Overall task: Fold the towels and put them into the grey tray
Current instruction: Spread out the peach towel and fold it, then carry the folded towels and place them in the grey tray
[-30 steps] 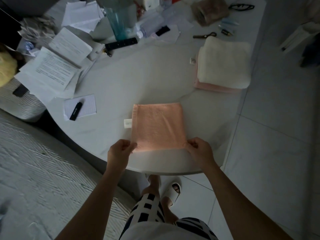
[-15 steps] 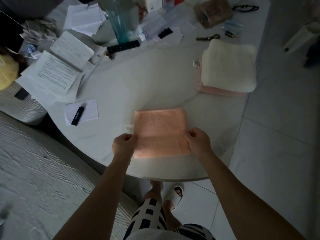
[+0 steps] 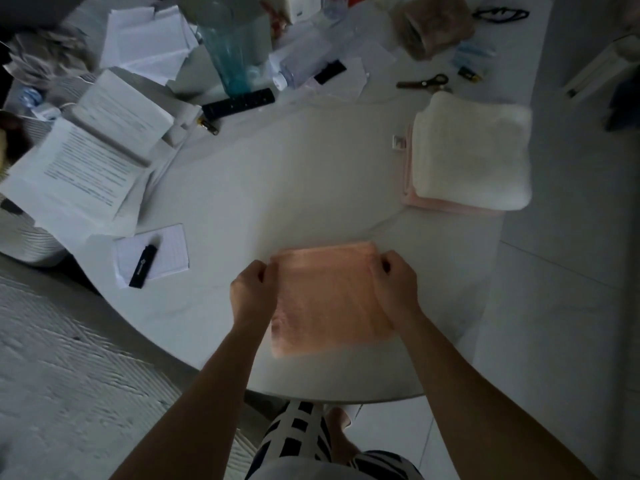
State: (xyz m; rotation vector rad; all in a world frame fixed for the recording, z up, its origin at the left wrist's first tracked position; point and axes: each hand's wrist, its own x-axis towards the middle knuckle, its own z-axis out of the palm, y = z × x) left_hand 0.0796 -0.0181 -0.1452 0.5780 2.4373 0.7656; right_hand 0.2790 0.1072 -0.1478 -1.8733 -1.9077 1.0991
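Both hands are closed on the far corners of a peach towel (image 3: pixel 329 299): the left hand (image 3: pixel 251 292) is pinched on the far left corner and the right hand (image 3: pixel 394 289) is clenched on the far right corner. The peach towel is laid flat as a folded square near the front edge of the white desk (image 3: pixel 277 185), between the two forearms. Toward the right edge of the desk, well apart from the hands, a folded cream towel (image 3: pixel 471 150) is stacked on a folded pink towel (image 3: pixel 450 206), of which only a thin border is seen below and to the left, with a small label showing at the left side. No grey tray can be made out in the dim head view. On the left of the desk a small notepad (image 3: pixel 152 251) is seen with a black marker (image 3: pixel 143 268) lying on it, and behind it loose printed papers (image 3: pixel 86 168) are heaped. Further back a black remote control (image 3: pixel 239 103) is placed beside a blue-green glass vase (image 3: pixel 232 53), and a pair of scissors (image 3: pixel 422 82) lies just beyond the stacked towels. Below the desk edge, black-and-white checked shorts (image 3: pixel 298 441) are visible.
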